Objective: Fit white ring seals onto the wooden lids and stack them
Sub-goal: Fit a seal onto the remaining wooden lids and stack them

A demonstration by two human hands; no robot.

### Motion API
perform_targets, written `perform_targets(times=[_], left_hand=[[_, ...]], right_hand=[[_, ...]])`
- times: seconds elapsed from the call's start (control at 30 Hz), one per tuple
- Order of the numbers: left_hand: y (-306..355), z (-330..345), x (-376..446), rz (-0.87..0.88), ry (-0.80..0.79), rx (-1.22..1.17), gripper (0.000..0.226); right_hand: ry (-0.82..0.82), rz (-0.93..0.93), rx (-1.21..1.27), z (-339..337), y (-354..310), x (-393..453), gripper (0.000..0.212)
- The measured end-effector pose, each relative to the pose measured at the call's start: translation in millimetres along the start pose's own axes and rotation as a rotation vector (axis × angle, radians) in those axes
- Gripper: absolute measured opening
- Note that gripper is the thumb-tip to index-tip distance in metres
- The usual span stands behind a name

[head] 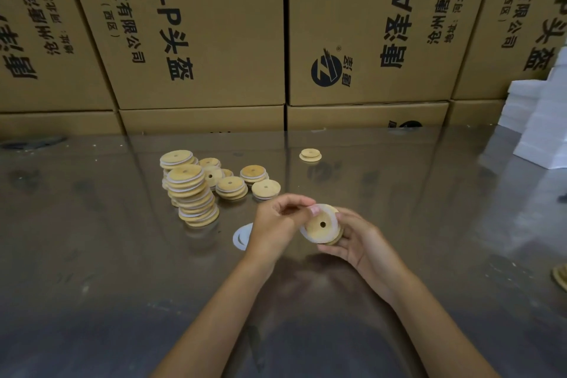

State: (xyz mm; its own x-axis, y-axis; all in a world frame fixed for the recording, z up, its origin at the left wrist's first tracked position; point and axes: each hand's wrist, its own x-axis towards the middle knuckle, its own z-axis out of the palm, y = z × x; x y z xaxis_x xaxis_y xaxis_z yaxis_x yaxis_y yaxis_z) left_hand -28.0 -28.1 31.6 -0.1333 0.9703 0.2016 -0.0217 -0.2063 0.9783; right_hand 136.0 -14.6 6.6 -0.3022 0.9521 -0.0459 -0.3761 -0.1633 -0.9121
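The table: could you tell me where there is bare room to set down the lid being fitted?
Bare table lies right of the hands, between the single lid and the white blocks; also left of the leaning stack. Crowded: the short stacks behind the left hand, and the loose ring.

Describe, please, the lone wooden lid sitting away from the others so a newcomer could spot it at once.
Start at the seam between the two middle cardboard boxes behind the shiny table. Just right of it, near the table's far edge, lies the lone wooden lid. Unlike the lid stacks clustered to its left, it sits entirely by itself.
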Motion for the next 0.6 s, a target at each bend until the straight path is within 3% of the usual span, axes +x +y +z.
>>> perform_targets(times=[0.1, 0.3, 0.6], left_hand=[[-3.7, -0.3, 1.8, 0.017, 0.062, 0.059, 0.011], [-9.3, 1.2, 3.6, -0.010, 0.038, 0.098, 0.009], [-8.6, -4.0, 9.5, 0.103, -0.069, 0.295, 0.031]], right_hand=[[-0.027, 0.013, -0.023, 3.7, -1.0, -2.1, 0.035], [0.013, -0.095, -0.315, 9.6, 6.9, -4.7, 0.020], [0.054, -0.117, -0.270, 7.6, 8.8, -0.2, 0.016]])
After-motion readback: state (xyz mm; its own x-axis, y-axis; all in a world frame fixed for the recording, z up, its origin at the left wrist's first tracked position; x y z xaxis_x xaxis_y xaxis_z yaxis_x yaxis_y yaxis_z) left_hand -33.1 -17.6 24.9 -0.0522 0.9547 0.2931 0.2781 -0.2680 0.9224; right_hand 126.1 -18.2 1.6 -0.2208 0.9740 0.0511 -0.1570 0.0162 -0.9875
